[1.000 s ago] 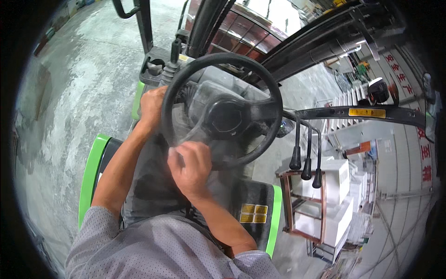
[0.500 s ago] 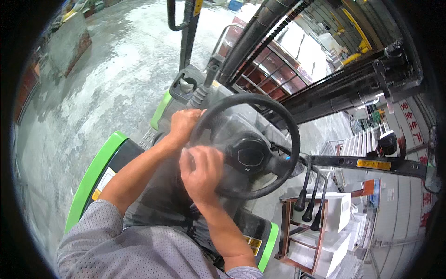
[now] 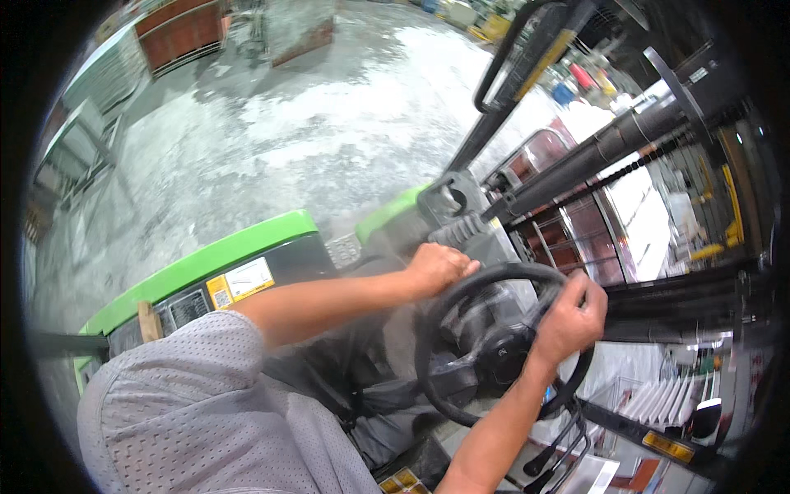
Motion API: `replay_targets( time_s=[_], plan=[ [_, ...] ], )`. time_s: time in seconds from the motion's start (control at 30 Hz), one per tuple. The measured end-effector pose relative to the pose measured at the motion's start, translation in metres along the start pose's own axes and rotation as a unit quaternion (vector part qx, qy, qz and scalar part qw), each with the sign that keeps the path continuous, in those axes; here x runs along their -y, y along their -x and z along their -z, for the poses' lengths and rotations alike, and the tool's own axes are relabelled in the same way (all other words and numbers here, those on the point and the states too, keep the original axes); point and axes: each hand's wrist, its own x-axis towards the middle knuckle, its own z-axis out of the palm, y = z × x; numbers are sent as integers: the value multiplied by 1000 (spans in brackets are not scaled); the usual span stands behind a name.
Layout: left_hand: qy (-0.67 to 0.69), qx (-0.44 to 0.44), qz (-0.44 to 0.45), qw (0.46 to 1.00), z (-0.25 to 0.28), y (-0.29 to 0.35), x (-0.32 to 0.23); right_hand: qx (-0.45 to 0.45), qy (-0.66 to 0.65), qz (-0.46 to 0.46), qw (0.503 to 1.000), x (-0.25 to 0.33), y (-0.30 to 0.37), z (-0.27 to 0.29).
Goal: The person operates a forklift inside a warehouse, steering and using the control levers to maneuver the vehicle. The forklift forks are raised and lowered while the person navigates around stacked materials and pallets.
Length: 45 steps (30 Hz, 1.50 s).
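Observation:
A black steering wheel (image 3: 438, 397) of a green and black forklift stands in front of me. My left hand (image 3: 440, 269) is closed at the rim's far left part, its fingers curled and partly hidden. My right hand (image 3: 572, 317) is wrapped around the rim's far right part, with the forearm crossing over the wheel. Behind my right forearm is the round hub (image 3: 504, 356), partly covered. To the right of the wheel, below the rim, several black-knobbed levers (image 3: 539, 461) rise, touched by neither hand.
A green body panel (image 3: 206, 243) with labels lies to my left. Beyond the wheel are a cup holder (image 3: 451, 199) and the dark mast (image 3: 609, 140), with a reddish metal frame (image 3: 588, 230) behind it. Stacked slabs (image 3: 107, 70) and a red bin (image 3: 179, 37) stand across the grey floor.
My view has swung left, so the wheel sits farther right. My right hand has gone from the wheel's near left side to its far right rim. My left hand stays at the rim.

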Motion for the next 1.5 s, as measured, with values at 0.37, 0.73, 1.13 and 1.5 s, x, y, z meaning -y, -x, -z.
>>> replay_targets(
  time_s=[0.37, 0.73, 1.13, 1.5],
  plan=[
    [24, -5, 24, 999, -9, 12, -15, -48, 72, -131, 988, -50, 24, 75],
    [57, -62, 29, 996, -6, 21, -28, -103, 172, -138, 970, -59, 61, 124],
    [46, -16, 26, 998, 8, 26, -36, -84, 214, -148, 962, -31, 103, 154],
    [2, -15, 57, 998, 19, 41, -29, -46, 185, -257, 947, -31, 122, 155]
  ],
)
